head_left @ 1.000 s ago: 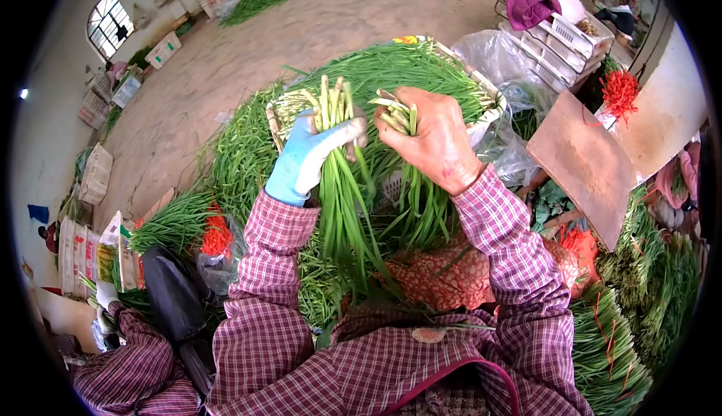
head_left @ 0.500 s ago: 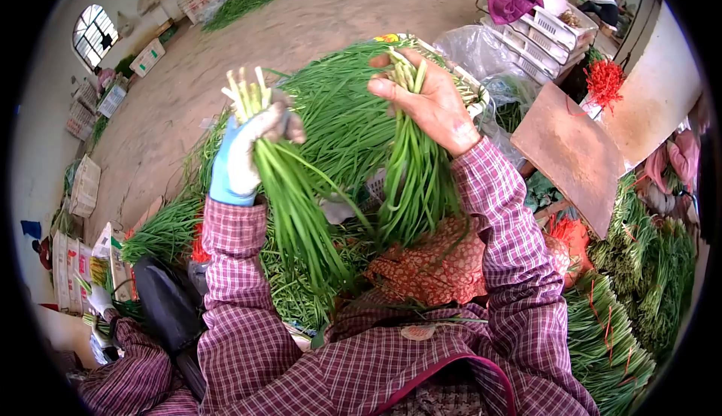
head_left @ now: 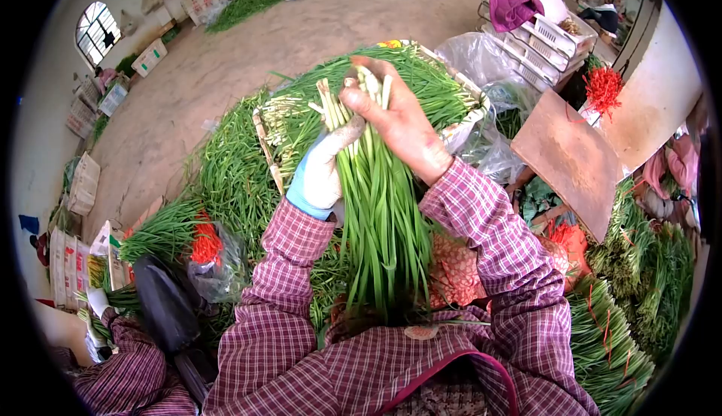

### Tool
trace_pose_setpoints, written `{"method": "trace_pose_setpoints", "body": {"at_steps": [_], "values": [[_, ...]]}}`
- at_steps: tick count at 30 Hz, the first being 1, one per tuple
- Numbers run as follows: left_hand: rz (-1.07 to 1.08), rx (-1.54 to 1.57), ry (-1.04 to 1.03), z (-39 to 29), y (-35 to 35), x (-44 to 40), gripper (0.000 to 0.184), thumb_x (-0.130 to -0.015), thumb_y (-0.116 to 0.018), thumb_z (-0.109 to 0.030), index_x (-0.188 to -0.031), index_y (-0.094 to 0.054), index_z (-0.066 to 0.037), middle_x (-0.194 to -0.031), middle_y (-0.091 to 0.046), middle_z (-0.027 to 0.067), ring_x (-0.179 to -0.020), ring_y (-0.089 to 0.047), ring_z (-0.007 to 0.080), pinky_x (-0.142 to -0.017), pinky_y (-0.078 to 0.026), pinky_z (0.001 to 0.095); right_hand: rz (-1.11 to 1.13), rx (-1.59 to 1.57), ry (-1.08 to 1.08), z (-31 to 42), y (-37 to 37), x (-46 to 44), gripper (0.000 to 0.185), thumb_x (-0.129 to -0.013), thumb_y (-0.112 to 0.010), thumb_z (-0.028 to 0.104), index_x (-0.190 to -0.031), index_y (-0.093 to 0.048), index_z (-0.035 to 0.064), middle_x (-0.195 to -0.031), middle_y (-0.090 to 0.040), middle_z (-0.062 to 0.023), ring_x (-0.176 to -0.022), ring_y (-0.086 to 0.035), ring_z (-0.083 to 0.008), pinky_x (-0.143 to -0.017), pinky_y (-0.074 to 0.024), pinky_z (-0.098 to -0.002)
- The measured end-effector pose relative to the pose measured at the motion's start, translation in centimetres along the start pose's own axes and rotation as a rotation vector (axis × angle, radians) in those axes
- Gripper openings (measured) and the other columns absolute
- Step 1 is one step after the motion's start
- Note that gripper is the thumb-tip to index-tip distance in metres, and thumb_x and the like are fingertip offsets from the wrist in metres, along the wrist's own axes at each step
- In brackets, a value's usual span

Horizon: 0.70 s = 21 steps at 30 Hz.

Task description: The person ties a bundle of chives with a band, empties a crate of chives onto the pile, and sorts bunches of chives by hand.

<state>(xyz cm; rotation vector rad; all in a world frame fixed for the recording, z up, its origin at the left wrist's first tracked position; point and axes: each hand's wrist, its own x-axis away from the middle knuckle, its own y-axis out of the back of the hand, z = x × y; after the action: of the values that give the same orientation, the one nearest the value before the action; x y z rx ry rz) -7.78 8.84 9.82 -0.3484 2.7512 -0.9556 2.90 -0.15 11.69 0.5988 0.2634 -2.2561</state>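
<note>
My left hand (head_left: 328, 166), in a white and blue glove, is wrapped round a bunch of garlic chives, its pale stem ends (head_left: 328, 102) sticking up past the thumb. My bare right hand (head_left: 398, 119) grips a second bunch of garlic chives (head_left: 383, 220) just under its white ends. Both hands are side by side and the bunches touch, the green leaves hanging together toward my lap. Behind them, more garlic chives (head_left: 444, 89) lie heaped in a crate (head_left: 272, 157) with a pale rim. Where one bunch stops and the other begins among the leaves is hard to see.
Loose chives (head_left: 233, 153) spread left of the crate. Red ties (head_left: 204, 239) lie beside a plastic bag at left. A brown board (head_left: 568, 164) leans at right, near tied bundles (head_left: 605, 341). Stacked white crates (head_left: 538, 44) stand behind. A co-worker's sleeve (head_left: 128, 363) shows at lower left.
My left hand has moved right and my right hand slightly left and down, bringing the two separate bunches together. The left side of the crate behind has come into view.
</note>
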Motion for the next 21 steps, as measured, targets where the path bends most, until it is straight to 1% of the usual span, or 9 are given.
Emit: {"method": "trace_pose_setpoints", "body": {"at_steps": [1, 3, 5, 7, 9, 13, 16, 19, 21], "values": [[-0.001, 0.002, 0.004, 0.4, 0.5, -0.1, 0.045, -0.093, -0.051, -0.015, -0.134, -0.038, -0.001, -0.122, -0.054, 0.0144, -0.108, -0.058, 0.0234, -0.092, -0.05, 0.0376, -0.002, 0.001, -0.004, -0.1, 0.2, 0.0, 0.065, -0.087, -0.064, 0.036, -0.132, -0.037, -0.0023, -0.105, -0.059, -0.0132, -0.097, -0.056, -0.023, -0.093, -0.0423, -0.0374], [0.146, 0.25, 0.111, 1.3, 2.0, -0.4, 0.045, -0.093, -0.051, -0.015, -0.134, -0.038, -0.002, -0.122, -0.054, 0.0147, -0.108, -0.059, 0.0229, -0.092, -0.051, 0.0373, -0.036, 0.559, 0.456, -0.1, 0.7, -0.4, 0.07, -0.086, -0.061, 0.044, -0.132, -0.037, -0.0019, -0.107, -0.059, -0.0151, -0.103, -0.054, -0.0288, -0.096, -0.0388, -0.0389], [0.139, 0.248, 0.119, 1.9, 2.4, 0.0, 0.046, -0.092, -0.052, -0.015, -0.133, -0.039, -0.002, -0.121, -0.055, 0.015, -0.108, -0.059, 0.0234, -0.091, -0.051, 0.0374, -0.019, 0.617, 0.453, 0.4, 1.2, -0.6, 0.071, -0.085, -0.059, 0.051, -0.132, -0.04, 0.0003, -0.11, -0.059, -0.016, -0.107, -0.051, -0.0325, -0.099, -0.0358, -0.0415], [0.142, 0.135, 0.218, 1.7, 1.6, 0.2, 0.047, -0.091, -0.053, -0.013, -0.134, -0.038, -0.001, -0.122, -0.055, 0.0153, -0.106, -0.06, 0.0251, -0.089, -0.052, 0.0376, 0.304, 0.613, 0.325, 0.9, 1.7, -1.0, 0.069, -0.084, -0.059, 0.051, -0.13, -0.044, 0.0033, -0.112, -0.059, -0.0145, -0.109, -0.052, -0.0306, -0.098, -0.0366, -0.0418], [0.218, 0.089, 0.24, 1.5, 0.8, 0.0, 0.045, -0.09, -0.055, -0.013, -0.131, -0.041, 0.001, -0.118, -0.057, 0.0161, -0.102, -0.062, 0.0266, -0.086, -0.053, 0.0381, 0.324, 0.67, 0.353, 0.9, 2.4, -1.2, 0.063, -0.084, -0.063, 0.044, -0.132, -0.047, 0.0075, -0.113, -0.06, -0.0123, -0.11, -0.055, -0.0271, -0.097, -0.0399, -0.038], [0.187, -0.095, 0.287, 2.4, 0.9, 0.3, 0.042, -0.085, -0.054, -0.014, -0.122, -0.049, 0.006, -0.106, -0.062, 0.021, -0.094, -0.064, 0.0316, -0.081, -0.056, 0.0409, 0.473, 0.627, 0.43, 1.3, 3.1, -1.3, 0.045, -0.082, -0.065, 0.044, -0.103, -0.066, 0.0044, -0.089, -0.065, -0.0137, -0.082, -0.062, -0.0331, -0.072, -0.0489, -0.0403], [0.203, -0.085, 0.363, 2.8, 1.0, 0.1, 0.039, -0.083, -0.056, -0.011, -0.117, -0.054, 0.007, -0.101, -0.063, 0.0202, -0.092, -0.064, 0.0307, -0.081, -0.055, 0.0397, 0.309, 0.743, 0.279, 1.4, 3.1, -1.4, 0.038, -0.085, -0.063, 0.04, -0.078, -0.069, 0.0032, -0.061, -0.063, -0.0102, -0.054, -0.061, -0.0288, -0.057, -0.0503, -0.0386], [0.146, -0.195, 0.324, 3.1, 0.1, 0.7, 0.038, -0.082, -0.058, -0.01, -0.114, -0.056, 0.01, -0.1, -0.064, 0.021, -0.09, -0.064, 0.0304, -0.08, -0.054, 0.0385, -0.035, 0.58, 0.032, 0.1, 3.6, -2.4, 0.037, -0.088, -0.06, 0.039, -0.076, -0.069, 0.0052, -0.061, -0.065, -0.0068, -0.057, -0.064, -0.0216, -0.062, -0.0537, -0.0344], [0.176, -0.132, 0.263, 3.3, -0.5, 0.9, 0.039, -0.082, -0.059, -0.012, -0.114, -0.056, 0.011, -0.099, -0.064, 0.0208, -0.089, -0.065, 0.029, -0.08, -0.054, 0.0372, -0.063, 0.56, -0.042, 0.5, 4.7, -2.7, 0.034, -0.092, -0.056, 0.037, -0.088, -0.068, 0.006, -0.073, -0.068, -0.0075, -0.068, -0.066, -0.0169, -0.067, -0.0556, -0.0333]]}}
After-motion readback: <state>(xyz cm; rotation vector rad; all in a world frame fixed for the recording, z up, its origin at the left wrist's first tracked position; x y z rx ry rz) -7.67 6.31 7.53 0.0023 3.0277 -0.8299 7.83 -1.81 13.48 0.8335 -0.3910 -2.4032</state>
